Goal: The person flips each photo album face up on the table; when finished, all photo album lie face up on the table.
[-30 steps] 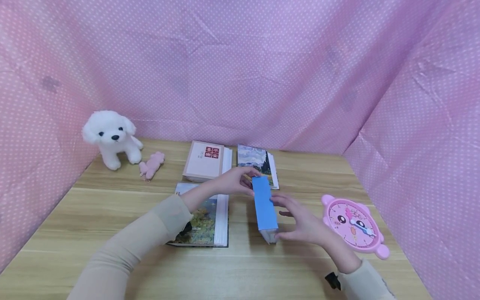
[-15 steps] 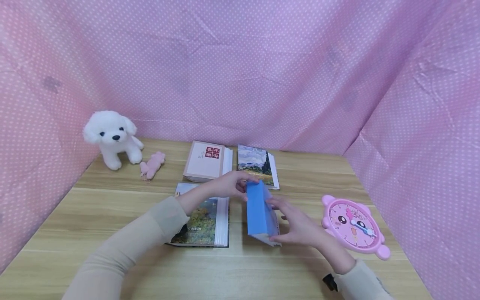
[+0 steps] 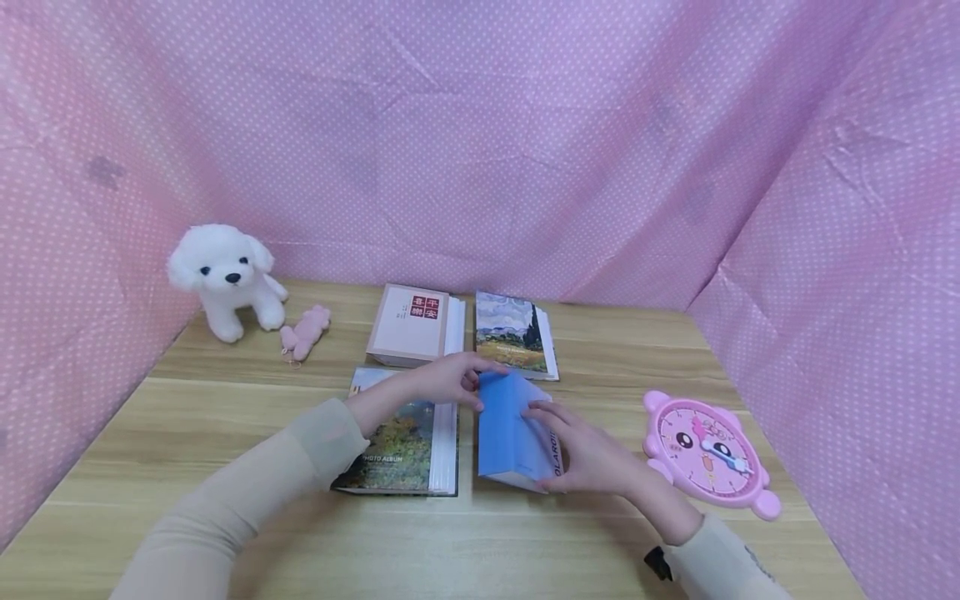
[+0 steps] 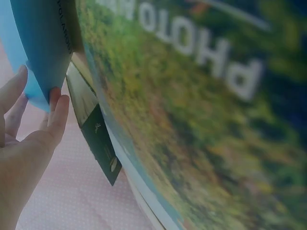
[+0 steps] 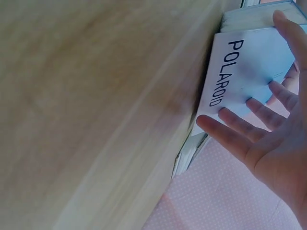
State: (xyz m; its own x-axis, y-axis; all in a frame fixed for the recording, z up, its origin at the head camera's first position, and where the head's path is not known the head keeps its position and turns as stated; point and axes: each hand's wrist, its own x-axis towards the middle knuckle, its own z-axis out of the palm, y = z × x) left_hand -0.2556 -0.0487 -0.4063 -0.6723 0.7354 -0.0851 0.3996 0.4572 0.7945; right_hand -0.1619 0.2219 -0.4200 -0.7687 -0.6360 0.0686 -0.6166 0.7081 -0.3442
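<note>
A blue-and-white album lettered POLAROID [image 3: 499, 437] leans on its long edge, its blue spine turned up and left. My left hand [image 3: 448, 379] holds its far end; in the left wrist view, thumb and fingertips [image 4: 57, 108] lie on either side of its corner. My right hand [image 3: 596, 450] rests on the white cover, fingers spread and fairly straight, the thumb at the near page edge. In the right wrist view the fingertips [image 5: 225, 115] touch the lettered cover. Left of the album lies a photo album with a tree-and-meadow cover [image 3: 401, 442], partly covered by my left forearm.
Behind lie a cream album with red characters [image 3: 405, 325] and a landscape-painted album [image 3: 510, 329]. A white plush dog [image 3: 225, 275] and a small pink plush [image 3: 306, 332] are at the back left. To the right lies a pink toy clock [image 3: 705, 450] on the wooden table [image 3: 420, 550].
The blue album has tipped over and shifted left, its white lettered cover coming into view. Both hands have moved left and slightly nearer with it.
</note>
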